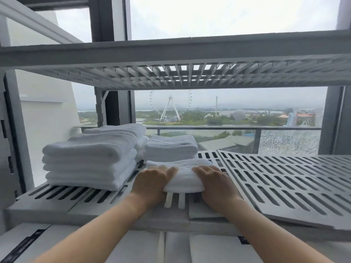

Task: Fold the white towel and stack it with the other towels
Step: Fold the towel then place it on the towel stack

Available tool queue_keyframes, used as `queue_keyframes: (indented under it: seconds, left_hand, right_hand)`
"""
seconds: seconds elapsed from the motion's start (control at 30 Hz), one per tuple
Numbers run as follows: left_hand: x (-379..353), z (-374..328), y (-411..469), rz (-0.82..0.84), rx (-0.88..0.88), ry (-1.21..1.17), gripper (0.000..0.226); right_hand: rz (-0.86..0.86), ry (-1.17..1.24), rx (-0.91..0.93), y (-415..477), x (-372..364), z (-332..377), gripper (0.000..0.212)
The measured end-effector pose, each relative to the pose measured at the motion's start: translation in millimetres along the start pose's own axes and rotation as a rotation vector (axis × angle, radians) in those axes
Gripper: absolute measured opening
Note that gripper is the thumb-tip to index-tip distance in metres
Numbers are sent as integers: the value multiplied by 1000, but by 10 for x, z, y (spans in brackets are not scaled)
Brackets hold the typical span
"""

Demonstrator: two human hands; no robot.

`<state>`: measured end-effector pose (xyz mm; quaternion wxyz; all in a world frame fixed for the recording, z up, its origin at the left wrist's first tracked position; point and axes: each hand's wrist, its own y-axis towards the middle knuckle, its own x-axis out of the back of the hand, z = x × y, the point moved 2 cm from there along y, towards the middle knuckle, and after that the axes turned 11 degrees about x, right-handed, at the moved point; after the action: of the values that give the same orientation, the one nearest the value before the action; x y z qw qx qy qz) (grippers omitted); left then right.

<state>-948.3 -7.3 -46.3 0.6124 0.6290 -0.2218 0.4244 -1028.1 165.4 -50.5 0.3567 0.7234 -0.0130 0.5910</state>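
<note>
The folded white towel (pixel 183 174) lies on the slatted shelf (pixel 275 179) just in front of a small towel stack (pixel 171 147), clasped from both sides by the left hand (pixel 153 180) and right hand (pixel 214 182) — uneven pressure could splay its folds or leave its near edge overhanging the front lip.

White folded towel (pixel 183 177), white towel stacks (pixel 89 160) — pale grey slotted shelf (pixel 284 179), dark window frame (pixel 112 18)

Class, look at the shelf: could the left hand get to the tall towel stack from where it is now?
Probably yes. The left hand rests on the folded towel, just right of the tall stack, with only open slatted shelf between them.
</note>
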Motion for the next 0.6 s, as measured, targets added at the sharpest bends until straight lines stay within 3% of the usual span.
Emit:
queue_keyframes:
  seconds: [0.6]
  left_hand:
    - [364, 116, 822, -280, -34, 55, 62]
  right_hand:
    - [-260, -56, 108, 840, 321, -463, 49]
